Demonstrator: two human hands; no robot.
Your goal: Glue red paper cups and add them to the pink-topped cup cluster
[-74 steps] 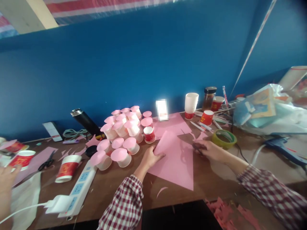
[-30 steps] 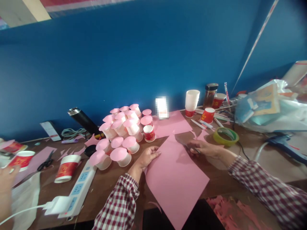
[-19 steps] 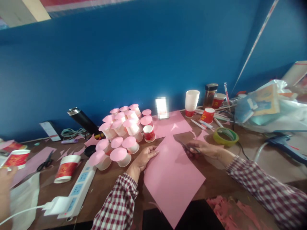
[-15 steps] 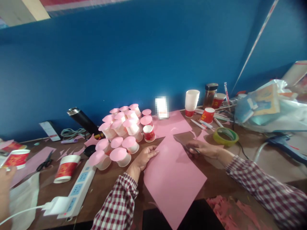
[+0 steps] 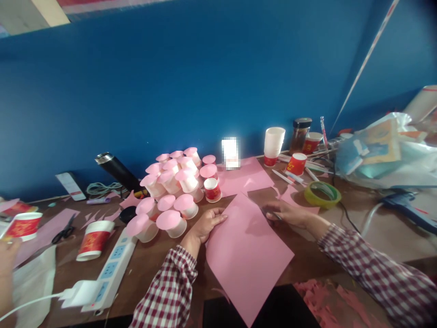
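A large pink paper sheet (image 5: 249, 255) lies cornerwise on the brown table, its near corner hanging over the front edge. My left hand (image 5: 206, 223) holds the sheet at its left edge, fingers on the paper. My right hand (image 5: 287, 213) rests at the sheet's far right edge, closed around a thin dark tool (image 5: 274, 217) that is mostly hidden in the fingers. Both sleeves are red-and-white check. Just left of my left hand stands a heap of white paper cups with pink paper lids (image 5: 170, 191).
A second pink sheet (image 5: 246, 177) lies behind. A green tape roll (image 5: 322, 193), glue gun (image 5: 406, 205), stacked cups (image 5: 273, 143) and plastic bag (image 5: 385, 155) are right. A power strip (image 5: 112, 269), red cup (image 5: 94, 239) and scissors (image 5: 63, 232) are left. Another person's hand (image 5: 8, 259) holds a cup (image 5: 22, 225).
Since 2.5 s ago the pink sheet has been turned and pulled nearer, over the table's edge. In the last second my right hand drew in slightly and the tool shows less.
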